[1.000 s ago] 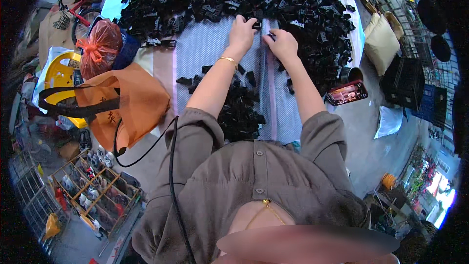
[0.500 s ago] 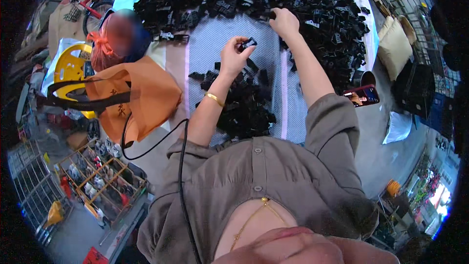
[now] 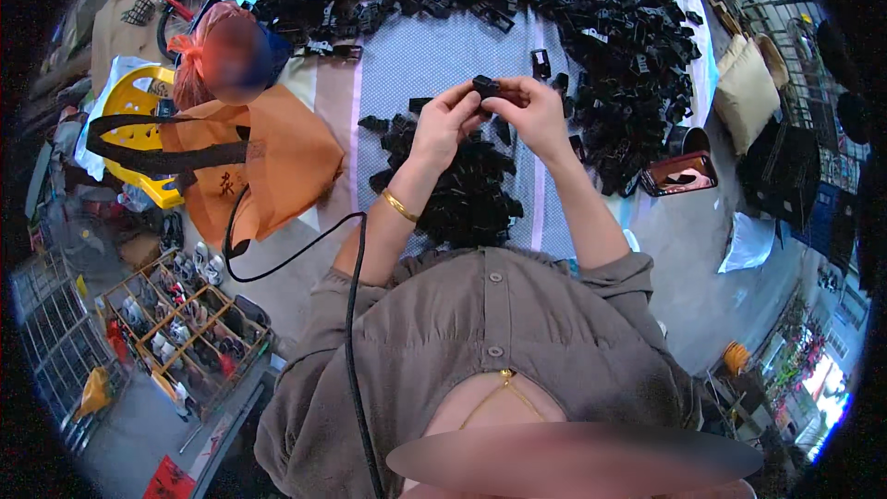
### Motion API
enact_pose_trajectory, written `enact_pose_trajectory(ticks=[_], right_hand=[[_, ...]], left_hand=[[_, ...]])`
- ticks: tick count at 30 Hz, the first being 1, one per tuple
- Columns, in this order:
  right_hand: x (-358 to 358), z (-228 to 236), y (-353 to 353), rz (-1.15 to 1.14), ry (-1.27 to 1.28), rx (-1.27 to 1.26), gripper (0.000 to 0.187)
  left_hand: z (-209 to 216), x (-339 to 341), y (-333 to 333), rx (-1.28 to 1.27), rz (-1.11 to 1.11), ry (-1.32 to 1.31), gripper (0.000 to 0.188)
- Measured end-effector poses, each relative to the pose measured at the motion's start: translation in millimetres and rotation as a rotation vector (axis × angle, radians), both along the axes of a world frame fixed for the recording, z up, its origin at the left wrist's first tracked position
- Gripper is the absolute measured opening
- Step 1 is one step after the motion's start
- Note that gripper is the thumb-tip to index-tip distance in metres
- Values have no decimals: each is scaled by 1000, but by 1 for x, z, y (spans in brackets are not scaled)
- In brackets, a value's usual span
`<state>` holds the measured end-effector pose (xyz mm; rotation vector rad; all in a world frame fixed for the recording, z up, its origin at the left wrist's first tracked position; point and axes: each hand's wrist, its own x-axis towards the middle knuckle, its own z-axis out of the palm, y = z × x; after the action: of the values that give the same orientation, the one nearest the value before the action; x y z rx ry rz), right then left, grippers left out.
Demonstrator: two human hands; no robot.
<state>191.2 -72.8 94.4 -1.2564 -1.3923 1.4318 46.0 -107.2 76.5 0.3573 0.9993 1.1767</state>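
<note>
A small black piece [image 3: 485, 86], its exact kind too small to make out, is pinched between my two hands over the patterned cloth [image 3: 434, 55]. My left hand [image 3: 447, 122] grips it from the left with closed fingers. From the other side, the thumb and fingers of my right hand [image 3: 536, 116] close on the same piece. A heap of similar black pieces [image 3: 467, 189] lies below my hands, close to my body. Farther off spreads a larger pile of black pieces [image 3: 610, 28], some showing pale markings. One loose black piece [image 3: 540, 63] lies just beyond my right hand.
An orange bag [image 3: 296, 143] with black handles stands at the left, beside a yellow plastic stool [image 3: 125, 134] and a red plastic bag [image 3: 189, 74]. A black cable [image 3: 356, 342] runs down my front. A phone [image 3: 679, 175] leans at the right, near a cushion [image 3: 747, 92].
My right hand has come back from the edge of the far pile to meet my left. Both hands now hold a black piece together. The phone's screen picture differs.
</note>
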Motion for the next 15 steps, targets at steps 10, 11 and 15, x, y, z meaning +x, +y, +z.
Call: enact_pose_trajectory(ticks=[10,11,15], right_hand=[[1,12,-24,-18,-55,-2,19],[1,12,-26,-4,-110,28,19],[2,9,-29,19,-89,38,20]], left_hand=[[16,0,-18,177,-26,312,31],[18,-2,-21,178,-26,313,31],[30,-6,-24,170,-144,418,32]])
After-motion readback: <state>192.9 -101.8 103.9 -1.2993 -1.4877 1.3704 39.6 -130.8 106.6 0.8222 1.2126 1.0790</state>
